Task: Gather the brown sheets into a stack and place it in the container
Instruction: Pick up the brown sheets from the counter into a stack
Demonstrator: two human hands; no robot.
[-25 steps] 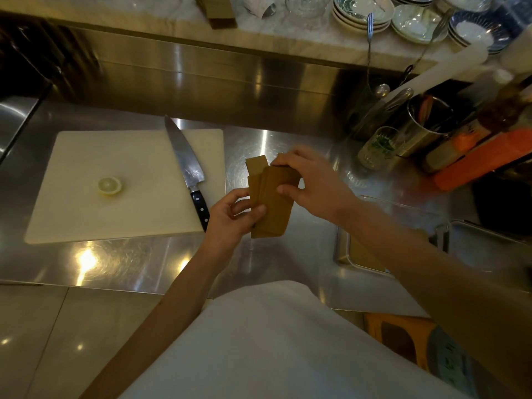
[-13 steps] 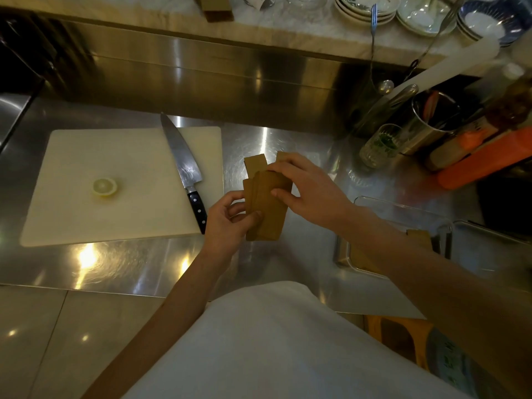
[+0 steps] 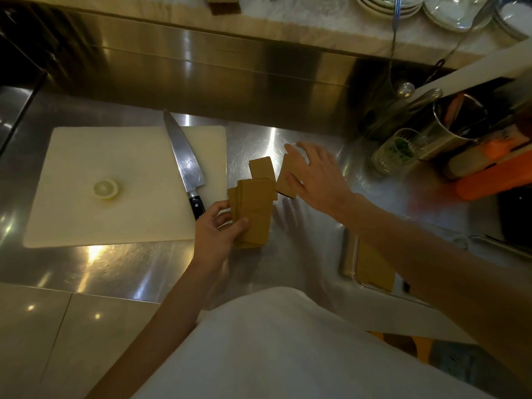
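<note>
My left hand is shut on a fanned stack of brown sheets, held upright just above the steel counter. One sheet pokes out above the stack's top. To the right, another loose brown sheet lies by the stack, and my right hand rests over it with fingers spread, touching it without a clear grip. The metal container sits at the right front of the counter with a brown sheet inside; my right forearm crosses over it.
A white cutting board lies to the left with a lemon half and a chef's knife, handle close to my left hand. A glass, metal utensil pot and orange bottles crowd the right back.
My right hand has let go of the stack and moved right and away, onto the loose sheet. My left hand still holds the stack in about the same place.
</note>
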